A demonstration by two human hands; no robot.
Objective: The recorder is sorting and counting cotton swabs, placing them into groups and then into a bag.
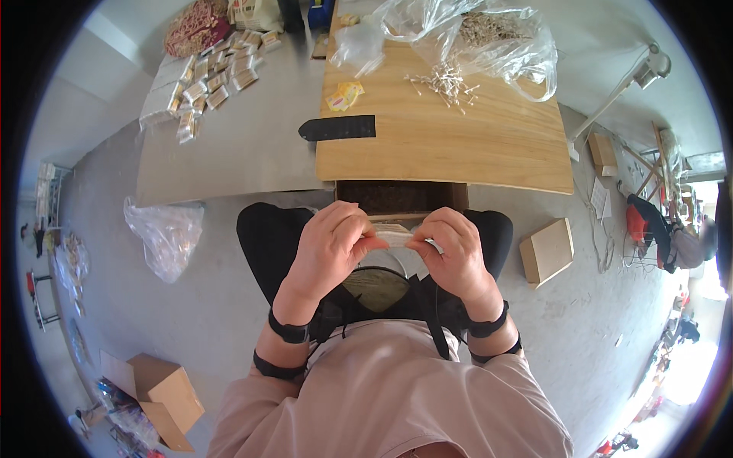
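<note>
Over my lap, in front of the table edge, my left hand (336, 240) and my right hand (450, 248) pinch the two ends of a small clear pack of cotton swabs (394, 235). Thumbs and fingertips press on it from both sides, and the fingers cover its ends. On the wooden tabletop (489, 153) ahead lies a loose heap of white-tipped cotton swabs (450, 85). Several similar small packs (217, 80) are piled on the grey table at the far left.
A black strip (340, 128) bridges the two tabletops near yellow labels (345, 95). A large clear plastic bag (504, 46) of swabs lies at the back. Beneath the table edge is an open dark box (401, 197). Cardboard boxes (547, 252) and a plastic bag (166, 237) are on the floor.
</note>
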